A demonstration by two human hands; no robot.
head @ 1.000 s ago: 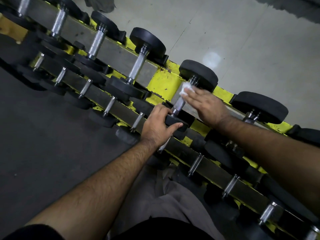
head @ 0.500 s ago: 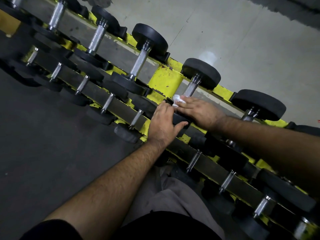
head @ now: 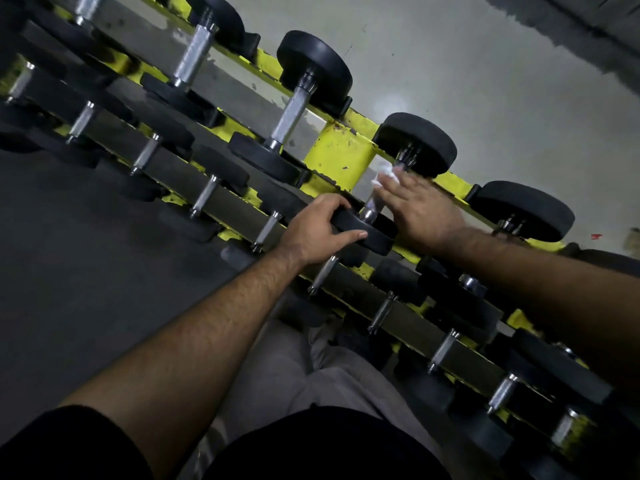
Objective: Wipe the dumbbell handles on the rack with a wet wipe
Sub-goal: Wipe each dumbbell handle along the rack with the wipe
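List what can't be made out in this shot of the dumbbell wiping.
- Right hand: motion-blurred in the head view; its grip on the wipe is unclear.
- Handle: upper part hidden by that hand and wipe.
- Left hand: fingertips hidden behind the weight it grips.
- Rack: cut off by both frame edges.

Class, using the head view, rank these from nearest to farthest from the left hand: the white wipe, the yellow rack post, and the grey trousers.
1. Yellow rack post: just above the left hand.
2. White wipe: up and to the right, under the right hand's fingertips.
3. Grey trousers: well below, near the bottom.
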